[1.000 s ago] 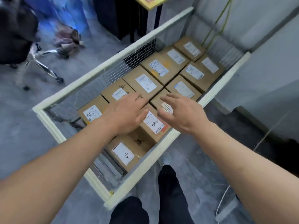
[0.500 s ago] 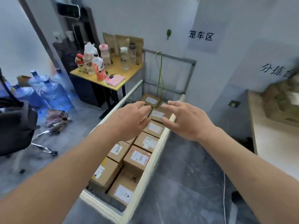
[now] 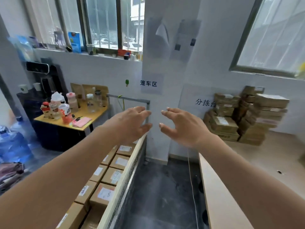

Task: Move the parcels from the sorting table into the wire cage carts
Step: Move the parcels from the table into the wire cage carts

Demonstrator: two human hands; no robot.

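Both our left hand [image 3: 132,124] and right hand [image 3: 183,128] hover empty, fingers loosely spread; we should swing right to the stacked parcels [image 3: 244,116] on the table [image 3: 280,156], gripping one squarely for the cart [image 3: 125,176].

There is one view only, from the camera on my head, wide-angled so the window frames and walls bend at the edges. It faces forward and slightly down, toward the white wall corner with its paper signs [image 3: 148,83]. My forearms run in from the bottom corners, and my left hand [image 3: 132,123] and right hand [image 3: 183,126] sit near the middle, close to the lens. The wire cage cart [image 3: 125,176] lies low on my left, the desk [image 3: 219,192] edge low on my right, and the stacked parcels [image 3: 244,116] stand farther off at right.
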